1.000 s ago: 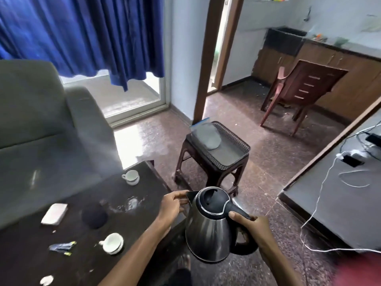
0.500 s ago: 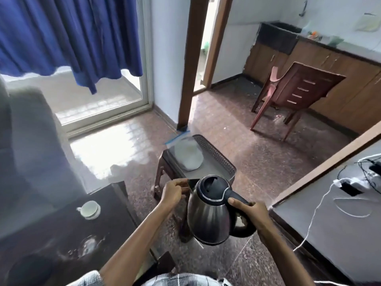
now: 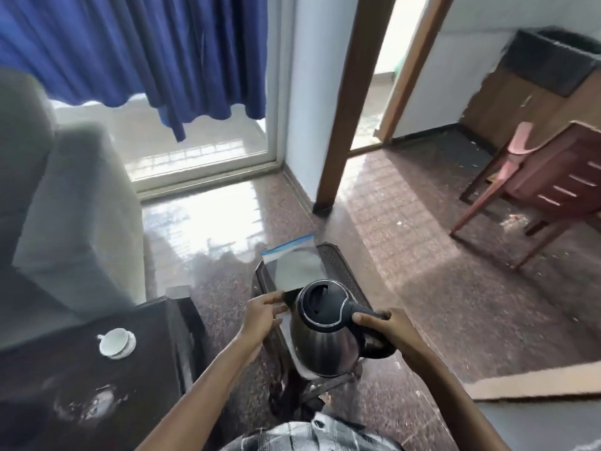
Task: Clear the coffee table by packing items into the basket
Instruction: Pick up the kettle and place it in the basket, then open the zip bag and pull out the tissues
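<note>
A steel electric kettle with a black lid and handle hangs over the near part of the dark mesh-sided basket, which sits on a small stool. My right hand grips the kettle's handle. My left hand touches the kettle by its spout, fingers curled on it. A clear zip bag with a blue seal lies in the far part of the basket. The dark coffee table is at the lower left, with a white cup on a saucer near its far edge.
A grey sofa stands behind the coffee table at the left. Blue curtains hang over a glass door. A brown wooden post rises beyond the basket. A red-brown plastic chair stands at the right. A grey surface's edge lies at lower right.
I have stepped closer to the basket and now look more steeply down on it. The kettle, held in both hands, has moved from beside the coffee table to over the basket.
</note>
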Available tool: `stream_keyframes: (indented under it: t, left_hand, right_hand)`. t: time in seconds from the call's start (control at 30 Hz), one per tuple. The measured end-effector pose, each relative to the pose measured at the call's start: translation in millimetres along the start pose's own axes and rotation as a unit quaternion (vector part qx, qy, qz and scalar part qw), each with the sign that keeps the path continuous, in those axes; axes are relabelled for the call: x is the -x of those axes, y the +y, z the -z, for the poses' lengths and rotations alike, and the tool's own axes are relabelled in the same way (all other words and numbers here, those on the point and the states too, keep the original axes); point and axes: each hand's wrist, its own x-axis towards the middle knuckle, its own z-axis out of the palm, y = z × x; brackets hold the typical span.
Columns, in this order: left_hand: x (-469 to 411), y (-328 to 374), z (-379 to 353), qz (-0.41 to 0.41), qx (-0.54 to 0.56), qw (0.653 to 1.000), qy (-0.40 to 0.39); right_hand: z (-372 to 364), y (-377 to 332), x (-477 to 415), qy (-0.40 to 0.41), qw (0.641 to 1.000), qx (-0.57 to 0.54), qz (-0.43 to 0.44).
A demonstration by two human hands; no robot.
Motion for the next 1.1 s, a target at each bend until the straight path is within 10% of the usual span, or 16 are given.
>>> stream_keyframes:
  t: [0.5,1.1]
  left_hand:
    - [-28.7,-32.7,-49.8,0.155,0.138,0.969,0.133]
    - [-34.9,-25.7,-57.1,0.209,-0.012,0.973,0.099]
  right_hand:
    - [22.7,30.4,-149.6,-0.140,0.985,0.094,-0.046]
    - [17.3,59.3,-224.3,-0.266,0.899,0.347,0.026]
